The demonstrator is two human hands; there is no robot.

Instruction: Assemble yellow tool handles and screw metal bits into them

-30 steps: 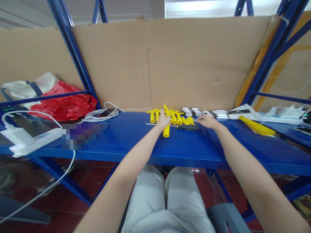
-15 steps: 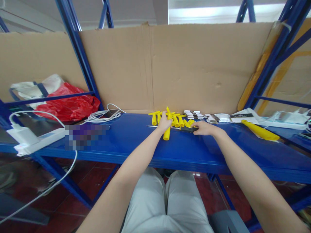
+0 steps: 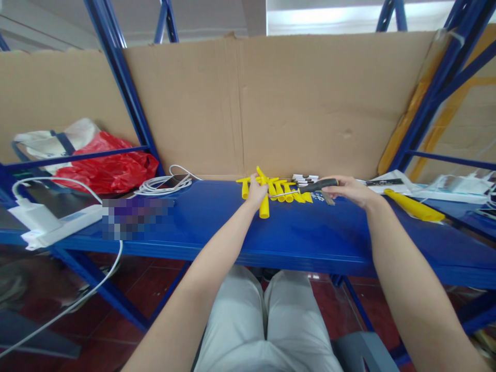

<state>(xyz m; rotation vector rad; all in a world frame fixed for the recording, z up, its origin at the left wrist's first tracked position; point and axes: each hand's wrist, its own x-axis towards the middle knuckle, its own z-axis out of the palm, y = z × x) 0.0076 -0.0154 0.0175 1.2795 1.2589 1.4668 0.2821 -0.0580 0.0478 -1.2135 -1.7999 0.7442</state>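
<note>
My left hand (image 3: pixel 256 192) is closed around a yellow T-shaped plastic handle (image 3: pixel 264 208), its wide round end toward me. In my right hand (image 3: pixel 353 190) is a screwdriver (image 3: pixel 323 185), gripped by its black handle. Its thin metal shaft points left, and the tip is close to the yellow handle; whether they touch I cannot tell. Behind lies a row of several similar yellow T-shaped handles (image 3: pixel 288 195). Small flat yellow pieces (image 3: pixel 306 197), tiny shiny parts (image 3: pixel 318 196) and a flat metal strip (image 3: pixel 329 200) lie below the screwdriver.
Black-and-white packs (image 3: pixel 304 178) lie at the cardboard wall (image 3: pixel 294 103). To the right rests a long yellow piece (image 3: pixel 414 206). A coiled white cable (image 3: pixel 163 185), a power strip (image 3: pixel 73 221) and a red bag (image 3: pixel 112 165) are at left on the blue bench (image 3: pixel 217 227).
My right hand has lifted the screwdriver off the bench and moved right and up with it, uncovering the small parts. My left hand has shifted slightly left with the yellow handle.
</note>
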